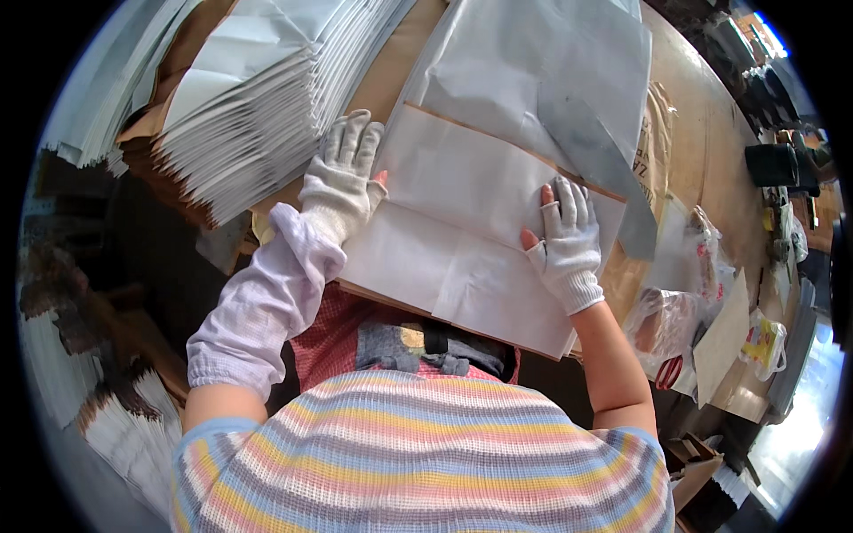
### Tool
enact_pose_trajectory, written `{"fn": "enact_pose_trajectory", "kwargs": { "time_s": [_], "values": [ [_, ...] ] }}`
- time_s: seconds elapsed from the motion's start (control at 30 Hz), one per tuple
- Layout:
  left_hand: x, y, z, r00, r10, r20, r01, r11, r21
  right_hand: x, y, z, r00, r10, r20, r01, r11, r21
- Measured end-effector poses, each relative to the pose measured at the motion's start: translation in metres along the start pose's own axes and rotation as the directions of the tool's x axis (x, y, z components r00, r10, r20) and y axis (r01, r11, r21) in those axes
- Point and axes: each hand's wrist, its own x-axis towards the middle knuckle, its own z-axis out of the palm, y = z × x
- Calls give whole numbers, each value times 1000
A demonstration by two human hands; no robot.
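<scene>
In front of me lies a large white paper sheet (444, 213), creased across its middle, with a thin brown strip along its far edge. My left hand (342, 186), in a white glove with the thumb tip bare, lies flat at the sheet's left edge, fingers stretched forward. Toward the right edge, my right hand (569, 244) rests on the sheet with its fingers extended; two of its fingertips are bare. Neither hand grips anything. Beyond the sheet is a larger pale grey-white sheet (524, 62), with a grey flap (591, 147) folding down beside my right hand.
A thick stack of folded white sheets (258, 107) fans out at the far left. Brown paper (656, 133) shows along the right. Clear plastic bags (666, 320), red-handled scissors (669, 371) and a yellow-and-white packet (762, 346) lie at the table's right side.
</scene>
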Motion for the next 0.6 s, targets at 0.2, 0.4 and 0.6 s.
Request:
{"fn": "enact_pose_trajectory", "kwargs": {
  "time_s": [0.2,0.4,0.6],
  "values": [
    [42,76,8,800,532,-278,-587,791,-173,34,-19,-22,992,35,117,-52,988,143],
    [54,84,3,759,635,-144,-634,673,-380,50,-21,-5,993,-111,-32,115,949,294],
    [13,-6,11,929,352,-119,-366,920,-140,-33,42,-14,992,90,-93,-80,990,113]
  ]
}}
